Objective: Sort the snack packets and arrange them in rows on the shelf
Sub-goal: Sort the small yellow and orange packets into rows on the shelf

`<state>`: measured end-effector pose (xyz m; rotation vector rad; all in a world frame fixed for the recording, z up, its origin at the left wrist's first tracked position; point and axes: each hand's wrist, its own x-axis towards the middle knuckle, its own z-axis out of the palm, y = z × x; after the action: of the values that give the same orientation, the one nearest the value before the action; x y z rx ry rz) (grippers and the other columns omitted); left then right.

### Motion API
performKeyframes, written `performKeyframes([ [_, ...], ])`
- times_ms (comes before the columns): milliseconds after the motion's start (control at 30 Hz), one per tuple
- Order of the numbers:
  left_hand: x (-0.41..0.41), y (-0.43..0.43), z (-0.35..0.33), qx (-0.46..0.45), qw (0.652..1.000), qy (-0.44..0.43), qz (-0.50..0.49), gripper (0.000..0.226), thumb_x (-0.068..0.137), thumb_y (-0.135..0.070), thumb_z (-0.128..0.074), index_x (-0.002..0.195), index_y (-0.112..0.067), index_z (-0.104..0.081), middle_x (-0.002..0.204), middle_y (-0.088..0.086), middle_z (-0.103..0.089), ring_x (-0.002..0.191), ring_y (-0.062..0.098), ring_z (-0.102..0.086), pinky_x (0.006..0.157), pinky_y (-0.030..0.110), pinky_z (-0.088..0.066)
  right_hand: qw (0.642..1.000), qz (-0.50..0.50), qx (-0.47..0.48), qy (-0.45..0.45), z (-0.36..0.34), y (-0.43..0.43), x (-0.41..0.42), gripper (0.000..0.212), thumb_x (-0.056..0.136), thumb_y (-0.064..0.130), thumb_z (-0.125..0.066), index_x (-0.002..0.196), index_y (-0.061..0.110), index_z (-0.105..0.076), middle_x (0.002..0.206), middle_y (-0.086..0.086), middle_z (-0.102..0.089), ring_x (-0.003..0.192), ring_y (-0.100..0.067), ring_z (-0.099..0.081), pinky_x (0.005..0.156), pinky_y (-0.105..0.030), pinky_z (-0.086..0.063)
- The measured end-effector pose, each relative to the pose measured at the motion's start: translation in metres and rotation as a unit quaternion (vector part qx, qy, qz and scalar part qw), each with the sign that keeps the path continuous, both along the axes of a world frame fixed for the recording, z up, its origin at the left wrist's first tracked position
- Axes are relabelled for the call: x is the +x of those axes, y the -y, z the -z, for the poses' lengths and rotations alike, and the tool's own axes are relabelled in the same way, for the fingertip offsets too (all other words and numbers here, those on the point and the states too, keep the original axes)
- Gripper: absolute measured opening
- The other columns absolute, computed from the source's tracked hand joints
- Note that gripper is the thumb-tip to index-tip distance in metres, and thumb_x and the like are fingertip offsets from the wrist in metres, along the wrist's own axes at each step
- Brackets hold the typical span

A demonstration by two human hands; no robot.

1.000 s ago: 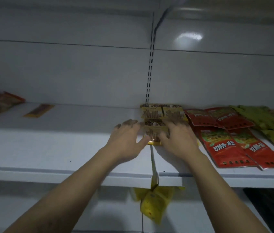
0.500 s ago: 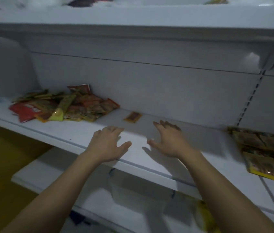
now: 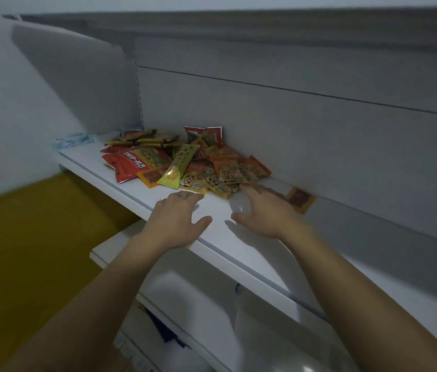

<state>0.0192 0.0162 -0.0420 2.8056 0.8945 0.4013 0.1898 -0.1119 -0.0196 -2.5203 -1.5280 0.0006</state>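
A grey metal back panel (image 3: 319,146) rises beyond both hands, and a long white metal shelf (image 3: 96,167) runs beneath them, with a second white shelf (image 3: 212,304) below the forearms and a mustard-yellow floor (image 3: 24,251) off to the left of the left arm. Just ahead of the fingertips lies an unsorted heap of small foil snack packets (image 3: 212,167) in red, orange, yellow and green, pushed against the panel. The left hand (image 3: 177,224) and the right hand (image 3: 265,213) hover palm down over the bare shelf, fingers spread and relaxed, holding nothing. The right fingertips reach the heap's near edge; actual contact cannot be told. A large red packet with white lettering (image 3: 131,163) sits ahead and left of the left hand, a yellow-green oblong packet (image 3: 178,167) straight ahead of it. One flat orange-brown packet (image 3: 301,199) lies alone just right of the right hand.
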Motion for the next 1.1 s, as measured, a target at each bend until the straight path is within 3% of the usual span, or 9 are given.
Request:
performKeyframes([
  [167, 0.017, -0.043, 0.002, 0.008, 1.0, -0.011, -0.022, 0.062, 0.092, -0.055, -0.052, 0.146, -0.025, -0.04, 0.146, 0.001, -0.046, 0.135, 0.024, -0.038, 0.108, 0.041, -0.036, 0.999, -0.028, 0.04, 0.0, 0.005, -0.068, 0.024, 0.074, 0.081, 0.061, -0.059, 0.142, 0.024, -0.04, 0.147, -0.003, -0.043, 0.133, -0.029, -0.042, 0.106, -0.042, -0.04],
  [367, 0.06, -0.085, -0.008, 0.009, 0.999, -0.029, -0.028, 0.051, 0.092, -0.051, -0.053, 0.132, -0.02, -0.049, 0.133, 0.006, -0.051, 0.122, 0.026, -0.045, 0.096, 0.039, -0.044, 0.992, 0.011, 0.125, 0.015, 0.012, -0.131, 0.061, 0.068, 0.088, 0.067, -0.048, 0.135, 0.018, -0.05, 0.14, -0.006, -0.051, 0.128, -0.029, -0.048, 0.103, -0.044, -0.042],
  [500, 0.084, -0.107, -0.006, 0.005, 0.998, -0.058, -0.01, 0.055, 0.095, -0.045, -0.047, 0.144, -0.026, -0.036, 0.145, 0.011, -0.041, 0.129, 0.036, -0.039, 0.099, 0.043, -0.045, 0.989, 0.035, 0.145, -0.014, 0.029, -0.145, 0.063, 0.063, 0.085, 0.07, -0.052, 0.117, 0.016, -0.062, 0.116, -0.004, -0.065, 0.106, -0.026, -0.061, 0.085, -0.034, -0.046],
  [600, 0.097, -0.126, -0.006, 0.017, 0.993, -0.115, 0.011, 0.063, 0.095, -0.049, -0.048, 0.151, -0.033, -0.026, 0.154, 0.012, -0.028, 0.137, 0.038, -0.029, 0.108, 0.043, -0.035, 0.986, 0.064, 0.154, -0.023, 0.033, -0.15, 0.069, 0.046, 0.086, 0.053, -0.062, 0.111, 0.014, -0.062, 0.114, -0.006, -0.063, 0.106, -0.027, -0.059, 0.085, -0.036, -0.048],
  [767, 0.104, -0.146, -0.004, 0.021, 0.993, -0.101, 0.06, 0.071, 0.085, -0.052, -0.061, 0.148, -0.037, -0.033, 0.136, 0.014, -0.049, 0.126, 0.035, -0.042, 0.098, 0.035, -0.041, 0.96, 0.137, 0.238, -0.057, 0.02, -0.143, 0.074, 0.041, 0.082, 0.036, -0.069, 0.118, 0.017, -0.063, 0.119, -0.011, -0.057, 0.115, -0.032, -0.051, 0.093, -0.037, -0.043],
  [833, 0.105, -0.146, -0.006, 0.103, 0.988, -0.066, 0.092, 0.068, 0.079, -0.054, -0.068, 0.142, -0.038, -0.046, 0.123, 0.006, -0.062, 0.119, 0.03, -0.051, 0.097, 0.031, -0.042, 0.945, 0.191, 0.254, -0.083, 0.009, -0.137, 0.075, 0.045, 0.082, 0.04, -0.066, 0.124, 0.022, -0.061, 0.122, -0.012, -0.053, 0.117, -0.034, -0.049, 0.091, -0.038, -0.042],
  [900, 0.105, -0.146, -0.011, 0.147, 0.983, -0.019, 0.11, 0.067, 0.069, -0.056, -0.078, 0.132, -0.038, -0.059, 0.113, 0.004, -0.067, 0.108, 0.026, -0.06, 0.088, 0.026, -0.05, 0.938, 0.241, 0.226, -0.103, 0.003, -0.138, 0.071, 0.047, 0.084, 0.049, -0.06, 0.125, 0.026, -0.058, 0.123, -0.013, -0.049, 0.119, -0.036, -0.047, 0.09, -0.038, -0.042],
  [1000, 0.107, -0.153, -0.007, 0.019, 0.986, -0.072, 0.147, 0.059, 0.087, -0.047, -0.064, 0.143, -0.036, -0.046, 0.134, 0.007, -0.054, 0.126, 0.03, -0.046, 0.096, 0.037, -0.049, 0.948, 0.266, 0.131, -0.114, 0.012, -0.149, 0.047, 0.057, 0.084, 0.064, -0.05, 0.127, 0.028, -0.054, 0.133, -0.016, -0.045, 0.125, -0.038, -0.043, 0.097, -0.042, -0.041],
  [1100, 0.112, -0.158, -0.003, -0.006, 0.983, -0.063, 0.171, 0.047, 0.093, -0.027, -0.057, 0.14, -0.028, -0.05, 0.134, 0.011, -0.053, 0.126, 0.031, -0.047, 0.099, 0.038, -0.046, 0.946, 0.302, 0.02, -0.114, 0.028, -0.163, 0.026, 0.08, 0.079, 0.077, -0.049, 0.136, 0.022, -0.039, 0.146, -0.016, -0.036, 0.128, -0.038, -0.037, 0.098, -0.043, -0.039],
])
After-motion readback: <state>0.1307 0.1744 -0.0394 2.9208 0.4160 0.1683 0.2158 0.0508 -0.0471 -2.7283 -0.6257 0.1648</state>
